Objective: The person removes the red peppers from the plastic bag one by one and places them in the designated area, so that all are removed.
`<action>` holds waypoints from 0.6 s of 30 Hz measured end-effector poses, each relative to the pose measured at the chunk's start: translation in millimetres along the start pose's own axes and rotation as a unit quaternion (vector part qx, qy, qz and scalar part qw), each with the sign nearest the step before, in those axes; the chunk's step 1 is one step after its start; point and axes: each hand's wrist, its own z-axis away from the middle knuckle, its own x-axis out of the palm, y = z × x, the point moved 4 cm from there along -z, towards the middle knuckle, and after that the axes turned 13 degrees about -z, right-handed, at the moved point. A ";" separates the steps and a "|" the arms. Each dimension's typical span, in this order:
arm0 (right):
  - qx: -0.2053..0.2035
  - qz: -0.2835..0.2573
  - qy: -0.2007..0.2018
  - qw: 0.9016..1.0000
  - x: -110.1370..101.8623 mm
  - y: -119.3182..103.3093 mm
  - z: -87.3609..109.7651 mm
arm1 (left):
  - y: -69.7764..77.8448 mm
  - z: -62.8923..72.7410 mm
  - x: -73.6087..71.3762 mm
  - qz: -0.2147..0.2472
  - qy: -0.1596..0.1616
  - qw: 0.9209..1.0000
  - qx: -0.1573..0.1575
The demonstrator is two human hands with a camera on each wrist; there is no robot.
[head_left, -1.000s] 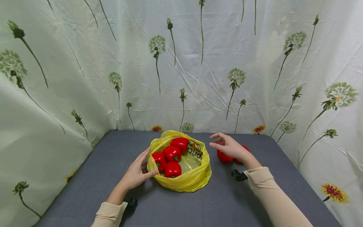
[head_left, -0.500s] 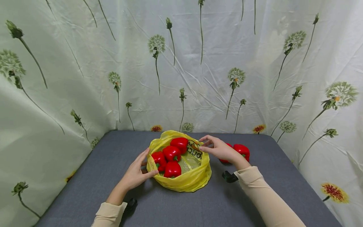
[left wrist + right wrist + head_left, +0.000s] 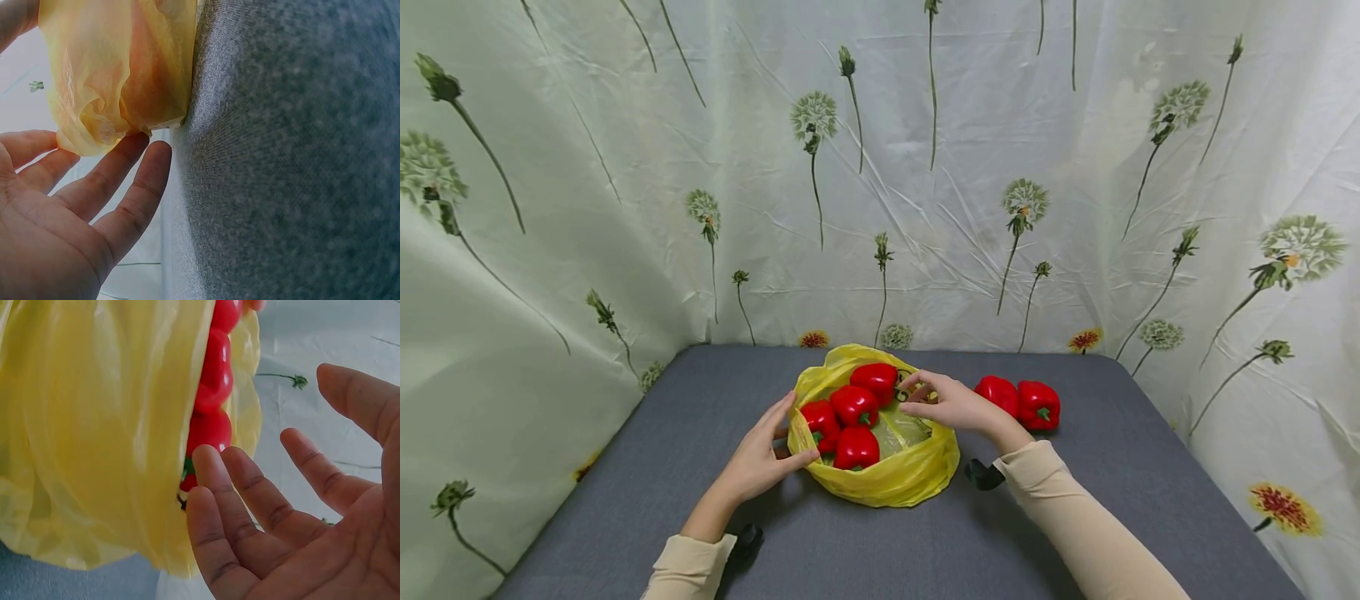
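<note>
A yellow plastic bag (image 3: 917,475) stands on the table with its mouth facing up and several red bell peppers (image 3: 854,406) inside, bunched toward its left. My left hand (image 3: 756,462) rests against the bag's left side, thumb at the front rim; in the left wrist view its fingers are extended, fingertips at the yellow plastic. Over the right part of the bag's mouth hovers my right hand (image 3: 955,404), holding nothing, its fingers loosely spread. Two more red bell peppers (image 3: 1039,406) sit side by side on the table, right of the bag and beyond the right wrist.
The grey cloth-covered table (image 3: 865,550) reaches back to a white curtain (image 3: 880,167) printed with dandelions, which also hangs along both sides. Black wrist-worn pieces (image 3: 983,475) stick out under both cuffs.
My right hand has moved left from beside the two loose peppers to above the bag's opening, leaving those peppers in plain sight. The left hand and the bag have stayed put.
</note>
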 end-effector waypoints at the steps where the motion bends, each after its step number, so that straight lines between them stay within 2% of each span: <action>1: 0.004 0.001 -0.004 1.000 2.1 -0.2 -0.9 | 0.1 0.1 -0.1 0.001 0.000 1.000 0.000; 5: 0.011 0.005 -0.031 0.999 10.3 -0.1 -5.4 | 0.4 0.4 -0.3 0.001 0.001 1.000 0.000; 12: 0.000 0.012 -0.072 0.997 23.4 -1.5 -13.2 | 0.4 0.4 -0.3 -0.003 0.000 1.000 0.001; 18: 0.017 0.019 -0.089 0.996 33.5 -0.4 -19.2 | 0.1 0.2 0.0 -0.004 -0.001 1.000 -0.001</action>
